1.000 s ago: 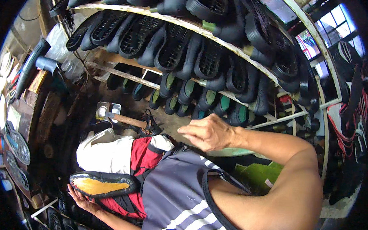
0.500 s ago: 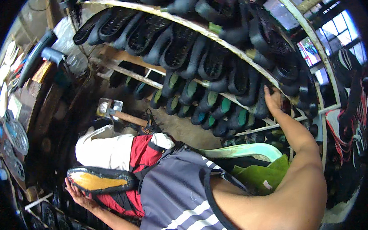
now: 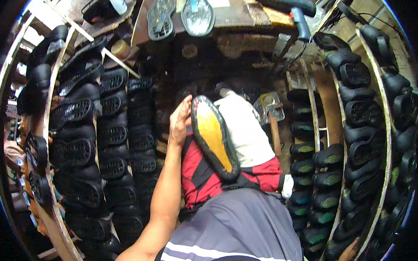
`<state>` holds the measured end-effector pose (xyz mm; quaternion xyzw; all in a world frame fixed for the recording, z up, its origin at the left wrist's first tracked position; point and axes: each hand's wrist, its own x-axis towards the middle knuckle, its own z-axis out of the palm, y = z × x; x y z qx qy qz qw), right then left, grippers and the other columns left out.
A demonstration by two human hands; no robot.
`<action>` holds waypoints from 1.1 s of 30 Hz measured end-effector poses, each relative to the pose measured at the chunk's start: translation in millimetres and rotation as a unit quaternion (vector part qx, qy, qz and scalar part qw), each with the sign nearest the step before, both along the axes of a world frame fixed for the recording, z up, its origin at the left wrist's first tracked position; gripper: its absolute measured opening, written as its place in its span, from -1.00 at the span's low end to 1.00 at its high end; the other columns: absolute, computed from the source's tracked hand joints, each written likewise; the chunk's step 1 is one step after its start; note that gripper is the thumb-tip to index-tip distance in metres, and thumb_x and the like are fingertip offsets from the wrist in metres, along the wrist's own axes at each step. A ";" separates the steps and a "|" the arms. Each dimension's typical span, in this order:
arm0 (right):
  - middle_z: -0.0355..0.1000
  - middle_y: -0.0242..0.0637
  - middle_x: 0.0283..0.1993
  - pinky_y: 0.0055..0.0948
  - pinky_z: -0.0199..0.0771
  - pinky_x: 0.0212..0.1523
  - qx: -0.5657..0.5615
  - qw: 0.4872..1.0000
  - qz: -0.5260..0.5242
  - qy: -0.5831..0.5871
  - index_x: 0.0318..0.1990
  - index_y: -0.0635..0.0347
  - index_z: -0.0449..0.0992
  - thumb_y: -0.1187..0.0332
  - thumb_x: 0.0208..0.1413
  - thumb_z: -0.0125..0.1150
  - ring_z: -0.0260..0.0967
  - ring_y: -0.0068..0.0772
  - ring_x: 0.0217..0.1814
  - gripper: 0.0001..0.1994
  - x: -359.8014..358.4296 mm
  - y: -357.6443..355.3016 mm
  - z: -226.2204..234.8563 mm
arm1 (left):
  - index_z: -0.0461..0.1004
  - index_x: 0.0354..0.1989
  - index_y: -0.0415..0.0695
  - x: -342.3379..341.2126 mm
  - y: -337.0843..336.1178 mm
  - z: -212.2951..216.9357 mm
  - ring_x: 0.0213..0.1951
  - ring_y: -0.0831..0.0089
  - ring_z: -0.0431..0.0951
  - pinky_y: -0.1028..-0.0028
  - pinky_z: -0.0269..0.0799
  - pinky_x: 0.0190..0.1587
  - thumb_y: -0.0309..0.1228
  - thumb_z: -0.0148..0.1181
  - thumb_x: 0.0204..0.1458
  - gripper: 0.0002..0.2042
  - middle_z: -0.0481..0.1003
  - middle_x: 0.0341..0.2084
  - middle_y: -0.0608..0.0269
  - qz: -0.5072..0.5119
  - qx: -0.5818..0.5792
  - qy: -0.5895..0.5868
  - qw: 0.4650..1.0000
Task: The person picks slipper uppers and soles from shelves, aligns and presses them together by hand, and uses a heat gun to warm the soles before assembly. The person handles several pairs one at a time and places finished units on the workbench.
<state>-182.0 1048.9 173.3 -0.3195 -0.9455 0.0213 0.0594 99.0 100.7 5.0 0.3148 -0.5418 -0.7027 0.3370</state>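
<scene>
The left fingers [image 3: 187, 107] lie close together and fairly straight against the left edge of the shoe [image 3: 212, 133] at its broad far end; part of the hand is hidden behind it, so I cannot tell whether they close on it. The shoe rests sole side up, tilted, over the red-and-black garment [image 3: 202, 178] on the lap, with white cloth [image 3: 244, 132] just to its right.

The right hand [image 3: 348, 254] shows only in part at the near right, by the rack of black soles [image 3: 387, 161]; how far its fingers open, and whether they hold anything, I cannot tell.

To support the shoe well, I would keep the left fingers on its dark side wall, clear of the yellow underside, and let the lap bear the weight while the right arm reaches out.

Farther off, a hammer [image 3: 274, 132] lies to the right and two soles lie on the far table [image 3: 223, 28].
</scene>
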 end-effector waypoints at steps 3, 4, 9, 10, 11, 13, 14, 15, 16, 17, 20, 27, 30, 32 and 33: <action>0.53 -0.02 -0.28 -0.01 0.43 -0.12 0.066 0.972 0.225 0.022 -0.19 0.21 0.54 -0.04 0.50 0.11 0.50 -0.02 -0.21 -0.56 31.1 -60.7 6.0 | 0.32 0.50 -0.39 3.6 -0.3 2.4 0.15 0.37 0.65 0.41 0.54 0.23 0.16 0.08 0.45 -0.20 0.62 0.16 0.04 -0.009 -0.005 -0.002 1.000; 0.44 -0.04 -0.40 -0.02 0.36 -0.24 0.035 0.942 0.333 0.025 -0.29 0.22 0.47 0.04 0.49 0.14 0.43 -0.04 -0.34 -0.59 42.1 -94.5 5.8 | 0.32 0.50 -0.39 3.3 -1.0 1.3 0.15 0.37 0.65 0.42 0.53 0.23 0.17 0.08 0.45 -0.20 0.63 0.15 0.04 0.003 0.004 -0.006 1.000; 0.32 -0.27 -0.64 -0.30 0.25 -0.57 -0.116 0.749 0.652 0.040 -0.51 0.16 0.50 0.39 0.08 0.46 0.27 -0.34 -0.66 -0.78 53.1 -345.6 -23.4 | 0.42 0.45 -0.36 1.3 -5.4 -9.0 0.06 0.45 0.60 0.41 0.46 0.25 0.19 0.07 0.45 -0.23 0.63 -0.01 0.18 0.039 0.007 -0.049 0.998; 0.67 -0.17 -0.29 -0.31 0.57 -0.35 -0.134 0.706 0.691 -0.075 -0.12 0.15 0.71 0.34 0.16 0.49 0.61 -0.27 -0.39 -0.81 44.5 -396.0 -17.0 | 0.47 0.42 -0.34 1.6 -6.7 -9.8 0.06 0.48 0.57 0.41 0.44 0.26 0.20 0.07 0.45 -0.24 0.63 -0.07 0.21 0.046 -0.019 -0.040 0.998; 0.39 -0.33 -0.63 -0.33 0.25 -0.63 -0.207 0.647 0.732 0.055 -0.47 0.14 0.56 0.57 0.00 0.53 0.27 -0.38 -0.72 -0.80 32.7 -466.4 -38.7 | 0.47 0.41 -0.34 1.2 -6.3 -10.8 -0.02 0.52 0.59 0.47 0.50 0.13 0.15 0.08 0.47 -0.28 0.63 -0.10 0.22 0.050 -0.032 -0.025 0.998; 0.39 -0.29 -0.60 -0.29 0.29 -0.59 -0.246 0.546 0.799 0.053 -0.41 0.15 0.58 0.50 0.09 0.53 0.33 -0.30 -0.66 -0.83 7.4 -575.8 -41.0 | 0.50 0.38 -0.35 0.8 -5.3 -11.0 -0.14 0.57 0.61 0.53 0.54 -0.05 0.07 0.08 0.50 -0.35 0.64 -0.13 0.21 0.048 0.003 -0.007 0.999; 0.40 -0.27 -0.57 -0.28 0.33 -0.57 -0.278 0.494 0.821 0.065 -0.40 0.15 0.57 0.49 0.10 0.53 0.35 -0.28 -0.64 -0.82 -2.4 -626.5 -40.7 | 0.51 0.37 -0.35 -0.3 -5.5 -10.2 -0.17 0.58 0.62 0.54 0.55 -0.11 0.05 0.08 0.50 -0.37 0.64 -0.14 0.21 0.045 -0.005 -0.008 0.999; 0.44 -0.27 -0.53 -0.26 0.39 -0.55 -0.280 0.428 0.856 0.073 -0.38 0.13 0.58 0.48 0.11 0.54 0.39 -0.26 -0.59 -0.83 -12.8 -672.4 -36.9 | 0.52 0.35 -0.35 -1.4 -5.7 -8.9 -0.21 0.60 0.62 0.55 0.56 -0.16 0.02 0.08 0.51 -0.39 0.65 -0.15 0.20 0.034 -0.005 -0.015 0.999; 0.46 -0.27 -0.52 -0.25 0.42 -0.54 -0.246 0.382 0.887 0.083 -0.35 0.13 0.60 0.48 0.11 0.54 0.41 -0.25 -0.58 -0.84 -21.7 -708.4 -28.3 | 0.52 0.34 -0.37 -2.2 -5.4 -7.3 -0.17 0.58 0.65 0.52 0.59 -0.12 0.06 0.05 0.52 -0.36 0.66 -0.14 0.17 0.037 -0.035 -0.047 0.998; 0.48 -0.28 -0.50 -0.24 0.44 -0.53 -0.230 0.325 0.910 0.113 -0.32 0.12 0.61 0.48 0.11 0.54 0.43 -0.24 -0.56 -0.85 -28.7 -740.1 -18.8 | 0.52 0.33 -0.37 -2.8 -6.3 -5.4 -0.15 0.56 0.66 0.51 0.60 -0.10 0.07 0.03 0.52 -0.35 0.67 -0.13 0.15 0.036 -0.044 -0.045 0.997; 0.51 -0.29 -0.48 -0.28 0.44 -0.51 -0.281 0.312 0.901 0.110 -0.30 0.13 0.63 0.51 0.11 0.53 0.44 -0.26 -0.55 -0.87 -31.0 -782.3 6.8 | 0.54 0.33 -0.36 -2.2 -6.8 -1.5 -0.04 0.45 0.69 0.47 0.61 0.00 0.15 -0.09 0.53 -0.30 0.68 -0.08 0.04 0.052 -0.036 -0.062 0.996; 0.51 -0.30 -0.52 -0.29 0.53 -0.48 -0.265 0.359 0.894 0.044 -0.30 0.13 0.66 0.44 0.10 0.56 0.50 -0.25 -0.54 -0.87 -10.4 -739.5 -13.1 | 0.40 0.46 -0.32 -0.4 -9.2 -5.7 0.19 0.33 0.64 0.42 0.53 0.24 0.24 -0.20 0.53 -0.21 0.64 0.13 -0.05 -0.005 0.020 -0.037 0.999; 0.51 -0.31 -0.48 -0.32 0.50 -0.49 -0.294 0.369 0.881 0.015 -0.17 0.15 0.68 0.39 0.13 0.57 0.48 -0.32 -0.55 -0.82 0.2 -732.5 -29.9 | 0.33 0.52 -0.28 -10.6 -28.6 5.9 0.15 0.28 0.66 0.32 0.51 0.28 0.25 -0.21 0.52 -0.21 0.65 0.12 -0.03 0.036 0.029 -0.048 0.998; 0.48 -0.32 -0.46 -0.33 0.48 -0.49 -0.309 0.402 0.862 -0.022 -0.11 0.17 0.67 0.38 0.16 0.56 0.44 -0.36 -0.56 -0.79 2.7 -746.2 -29.8 | 0.26 0.57 -0.20 -19.8 -55.3 24.6 0.15 0.23 0.65 0.19 0.43 0.34 0.32 -0.14 0.46 -0.16 0.62 0.21 -0.02 0.104 0.129 -0.063 0.984; 0.47 -0.32 -0.45 -0.34 0.47 -0.49 -0.317 0.417 0.851 -0.037 -0.07 0.17 0.67 0.37 0.17 0.56 0.42 -0.38 -0.56 -0.77 1.8 -758.2 -26.3 | 0.25 0.59 -0.12 -20.9 -71.9 37.9 0.20 0.20 0.61 0.08 0.39 0.35 0.39 -0.07 0.39 -0.12 0.61 0.23 0.02 0.118 0.132 -0.069 0.982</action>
